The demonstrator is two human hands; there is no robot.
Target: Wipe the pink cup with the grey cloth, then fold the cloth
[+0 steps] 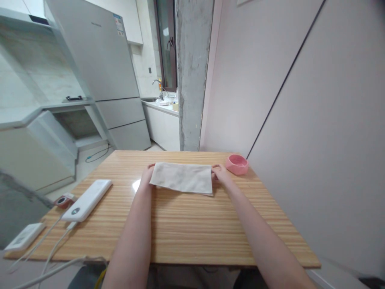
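A folded off-white cloth [182, 177] is stretched between my two hands over the far half of the wooden table [192, 233]. Its front edge hangs slightly lower on the right side. My left hand [148, 173] grips the left end, with most of its fingers hidden behind the fabric. At the opposite end, my right hand [219, 172] is closed on the edge, its fingers partly tucked behind. Just beyond my right hand stands a pink faceted bowl [237, 164], apart from the cloth.
On the table's left lie a white power bank [88, 200] with cables, a small reddish-brown round item [63, 200] and a white flat box [24, 237]. A wall [294, 140] runs along the right. Behind are a refrigerator [102, 60] and a sink counter [162, 120].
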